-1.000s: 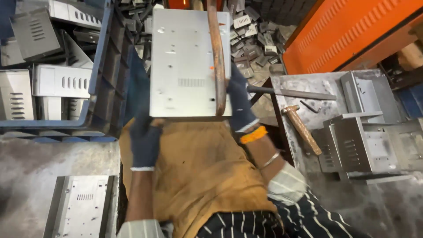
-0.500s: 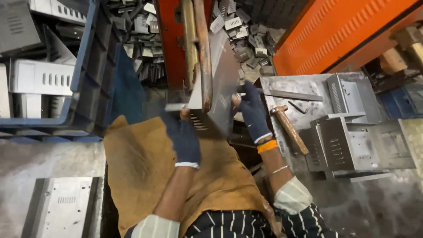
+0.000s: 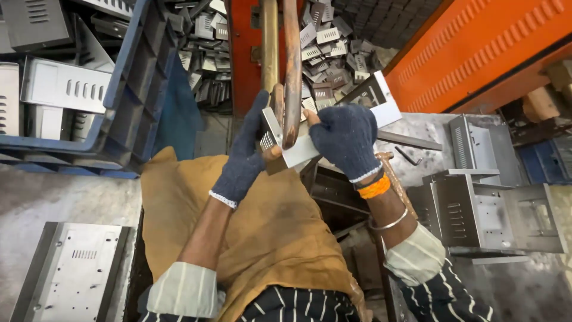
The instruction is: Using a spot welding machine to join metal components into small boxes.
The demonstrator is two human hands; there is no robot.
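Note:
A grey sheet-metal panel (image 3: 381,107) with vent slots is held edge-on between my two dark knitted gloves. My left hand (image 3: 244,158) pinches its near left end. My right hand (image 3: 345,140) grips its middle from above; an orange band and a metal bangle are on that wrist. The panel's near end sits against two upright copper-coloured bars (image 3: 280,65) of a red machine (image 3: 244,53). A brown cloth (image 3: 262,226) covers my lap under the hands.
A blue crate (image 3: 128,89) of grey metal housings stands at left. Folded metal boxes (image 3: 482,209) sit on the bench at right beside an orange cabinet (image 3: 476,53). A flat perforated panel (image 3: 71,268) lies at bottom left. Several small metal scraps (image 3: 328,65) are piled behind the machine.
The panel went from flat and face-up to tilted on edge and lower, with its near end now at the copper bars. Both hands shifted along it toward the near end.

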